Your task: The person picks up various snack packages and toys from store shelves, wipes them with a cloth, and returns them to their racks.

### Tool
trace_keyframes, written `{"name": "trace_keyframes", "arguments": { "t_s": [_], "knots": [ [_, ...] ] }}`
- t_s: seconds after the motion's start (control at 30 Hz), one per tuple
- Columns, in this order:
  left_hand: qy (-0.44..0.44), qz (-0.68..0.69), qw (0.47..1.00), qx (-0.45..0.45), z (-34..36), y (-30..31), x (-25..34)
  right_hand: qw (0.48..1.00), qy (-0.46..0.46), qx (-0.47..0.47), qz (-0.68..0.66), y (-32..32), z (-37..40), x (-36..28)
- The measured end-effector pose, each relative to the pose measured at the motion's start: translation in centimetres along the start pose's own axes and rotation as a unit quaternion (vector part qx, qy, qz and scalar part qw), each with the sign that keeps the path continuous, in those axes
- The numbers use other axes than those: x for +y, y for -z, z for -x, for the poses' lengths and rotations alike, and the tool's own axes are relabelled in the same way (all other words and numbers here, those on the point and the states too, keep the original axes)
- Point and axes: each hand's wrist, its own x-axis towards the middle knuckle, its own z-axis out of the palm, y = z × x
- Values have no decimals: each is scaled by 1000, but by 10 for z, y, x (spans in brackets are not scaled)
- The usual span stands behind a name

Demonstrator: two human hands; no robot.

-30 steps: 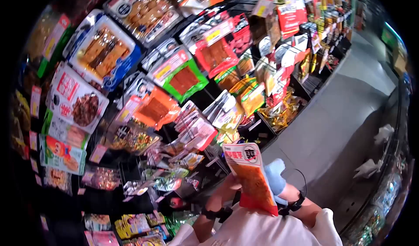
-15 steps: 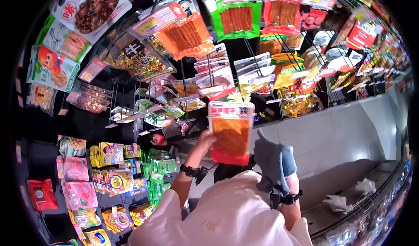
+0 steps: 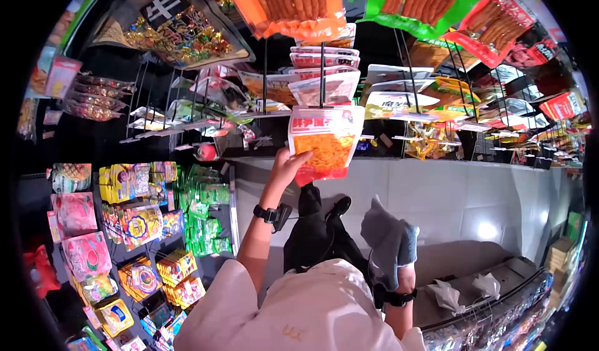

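In front of the shelf hooks, my left hand (image 3: 288, 165) grips a snack packet (image 3: 324, 150) by its lower left side, thumb across the front. The packet is upright, with a white and red top, an orange window and a red bottom edge. Right behind it, similar packets (image 3: 324, 89) hang in a row on a hook. Lower right, a grey-blue cloth (image 3: 388, 239) covers most of my right hand (image 3: 405, 272); its fingers are hidden, and the cloth is bunched around them.
Orange (image 3: 290, 5) and green (image 3: 418, 2) packs of sausage-like sticks hang above. Candy bags (image 3: 142, 226) fill the left rack. Grey floor (image 3: 437, 195) lies below the shelf. At lower right, crumpled white paper (image 3: 486, 285) sits on a dark ledge.
My left hand has pushed the packet forward, up to the hanging row. The view has moved closer to the shelf. My right hand stays low with the cloth.
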Motion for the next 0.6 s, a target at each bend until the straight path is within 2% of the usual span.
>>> {"name": "trace_keyframes", "arguments": {
  "t_s": [0.03, 0.17, 0.33, 0.43, 0.6],
  "knots": [
    [37, -27, 999, -18, 0, 1, 5, 1000, 3, -6, 2, -2, -1, -2],
    [1, -36, 999, 32, -12, -9, -2, 1000, 18, -21, 3, -7, -7, -6],
    [-7, 6, 999, 39, -16, -15, -3, 999, 14, -33, 7, -6, -7, -2],
    [12, 70, 995, 75, -20, -18, -25, 999, 9, -34, 13, -3, -7, 2],
    [13, 102, 989, 103, -19, -24, -29, 999, -1, -36, 19, 2, -5, 8]
  ]
}}
